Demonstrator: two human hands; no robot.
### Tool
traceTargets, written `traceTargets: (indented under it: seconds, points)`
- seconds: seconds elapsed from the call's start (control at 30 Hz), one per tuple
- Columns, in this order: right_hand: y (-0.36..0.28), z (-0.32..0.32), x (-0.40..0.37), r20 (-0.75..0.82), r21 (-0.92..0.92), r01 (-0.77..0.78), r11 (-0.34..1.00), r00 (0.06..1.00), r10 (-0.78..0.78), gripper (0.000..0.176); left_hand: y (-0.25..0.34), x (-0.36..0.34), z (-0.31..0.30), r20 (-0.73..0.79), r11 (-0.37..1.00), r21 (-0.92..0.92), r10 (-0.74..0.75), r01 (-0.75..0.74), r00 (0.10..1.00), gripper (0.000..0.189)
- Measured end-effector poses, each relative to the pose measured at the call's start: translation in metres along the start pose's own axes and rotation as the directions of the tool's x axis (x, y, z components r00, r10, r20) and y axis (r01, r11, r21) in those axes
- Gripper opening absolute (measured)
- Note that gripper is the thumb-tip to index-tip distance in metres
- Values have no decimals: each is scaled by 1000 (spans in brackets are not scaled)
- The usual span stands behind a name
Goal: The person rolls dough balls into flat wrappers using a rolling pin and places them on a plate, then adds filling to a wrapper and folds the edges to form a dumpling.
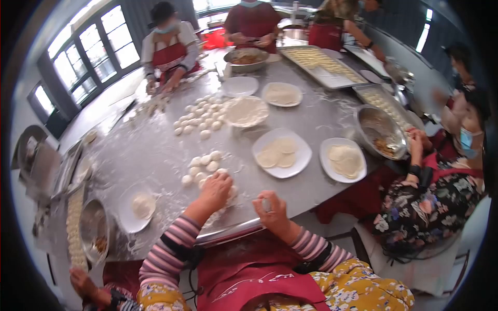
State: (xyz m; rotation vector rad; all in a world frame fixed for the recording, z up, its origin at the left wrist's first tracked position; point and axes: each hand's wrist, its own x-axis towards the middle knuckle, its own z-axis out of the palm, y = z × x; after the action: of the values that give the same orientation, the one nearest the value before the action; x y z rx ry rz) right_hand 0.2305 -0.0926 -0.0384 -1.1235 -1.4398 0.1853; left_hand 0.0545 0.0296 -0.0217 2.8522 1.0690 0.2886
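My left hand reaches over a small cluster of white dough balls on the floured metal table. Its fingers are bent down around a dough ball, mostly covered by the fingertips. More floury dough pieces lie partly hidden beside that hand. Just above the table's near edge, my right hand is raised with loosely curled fingers. A gap shows between its thumb and fingers, and nothing is visible in it. Beyond it stands a white plate with flat round dough wrappers.
Another plate of wrappers and a metal bowl of filling are at right. More dough balls lie around a flour bowl. Co-workers stand around the table; a tray of dumplings is at the back.
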Motion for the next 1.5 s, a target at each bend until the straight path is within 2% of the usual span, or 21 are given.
traceTargets:
  seconds: [0.1,0.27,0.33,0.37,0.43,0.5,0.57,0.6,0.67,0.77,0.87,1.1,1.13,1.17,1.2,1.23,1.27,1.3,1.33,1.37,1.5]
  points:
    - [1,1,-2,6,12,30,999,1000,-30,22,13,1,-8,76,999,-31,44,-42,996,25]
    - [-4,3,2,-23,39,-2,999,1000,3,20,35,-6,-20,-2,965,-257,54,-53,999,28]
    - [-4,3,4,-6,111,-43,993,999,44,19,36,-10,-13,45,951,-307,-36,48,998,26]
    - [-3,2,5,-18,93,-38,995,999,40,19,35,-10,-7,39,950,-312,-16,27,999,26]
    - [-5,1,6,5,106,-48,993,999,47,19,35,-11,4,106,885,-421,-170,199,980,23]
    - [-6,0,6,3,107,-54,993,999,54,19,38,-14,3,39,890,-430,-149,151,988,21]
    - [-4,0,5,17,109,-64,992,998,63,20,42,-20,-6,169,768,-582,-208,268,963,20]
    - [-5,-1,4,17,107,-59,992,998,57,20,38,-25,-5,163,769,-582,-208,265,964,20]
    - [-6,-2,4,44,107,-66,992,997,62,21,22,-47,4,203,601,-728,-270,329,941,18]
    - [1,6,13,39,79,-50,996,998,47,21,-1,-79,15,235,566,-721,-343,400,909,9]
    - [7,13,26,88,107,-102,989,992,93,22,8,-77,-3,261,551,-689,-416,470,871,13]
    - [18,13,21,91,89,-88,992,993,80,19,11,-75,-5,177,614,-643,-463,458,869,11]
    - [31,13,24,136,-167,228,959,969,-206,23,-2,-77,19,220,511,-716,-482,476,848,9]
    - [42,20,23,252,-355,516,779,856,-452,28,10,-69,2,211,535,-720,-438,442,874,7]
    - [52,25,21,293,-443,515,734,857,-425,38,4,-64,5,252,538,-722,-382,435,889,9]
    - [57,29,22,204,-400,506,764,862,-464,40,10,-58,-6,319,550,-669,-394,499,862,13]
    - [63,29,17,242,-354,451,819,891,-385,43,3,-59,1,280,534,-707,-391,464,877,12]
    - [54,27,22,197,-283,425,860,903,-381,35,-7,-67,15,174,547,-748,-387,377,906,12]
    - [23,21,31,51,-11,71,997,996,-70,21,-7,-72,15,147,582,-705,-439,405,886,13]
    - [13,16,31,27,-21,67,998,997,-66,16,-5,-75,12,157,540,-740,-442,402,883,14]
    - [10,13,26,72,-35,-10,999,997,13,21,1,-81,0,308,331,-811,-459,482,833,15]
